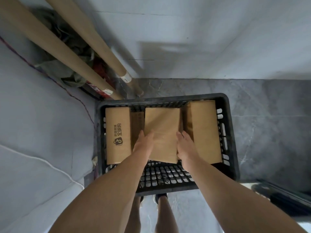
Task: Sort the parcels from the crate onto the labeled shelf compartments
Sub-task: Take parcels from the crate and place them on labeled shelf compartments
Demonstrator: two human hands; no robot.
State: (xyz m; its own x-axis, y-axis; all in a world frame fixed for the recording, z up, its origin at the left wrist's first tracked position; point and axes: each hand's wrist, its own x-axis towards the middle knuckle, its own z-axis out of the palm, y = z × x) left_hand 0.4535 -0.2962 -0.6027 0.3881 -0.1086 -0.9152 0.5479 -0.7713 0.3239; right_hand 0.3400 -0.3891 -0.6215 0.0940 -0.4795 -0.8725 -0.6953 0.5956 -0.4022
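Observation:
A black plastic crate [233, 148] stands on the floor below me with three brown cardboard parcels in it. The middle parcel [162, 126] is plain and sits slightly raised and tilted. My left hand [143, 143] presses its left side and my right hand [186, 147] presses its right side, so both grip it. The left parcel [117, 132] bears a black printed logo and text. The right parcel [204, 130] is plain and leans against the crate's right wall. No shelf is in view.
Two long cardboard tubes [80, 52] lean in the corner at upper left, over a pile of crumpled bags. A pale wall runs behind the crate. A thin cord [42, 160] crosses the surface at left. My legs and shoes show under the crate.

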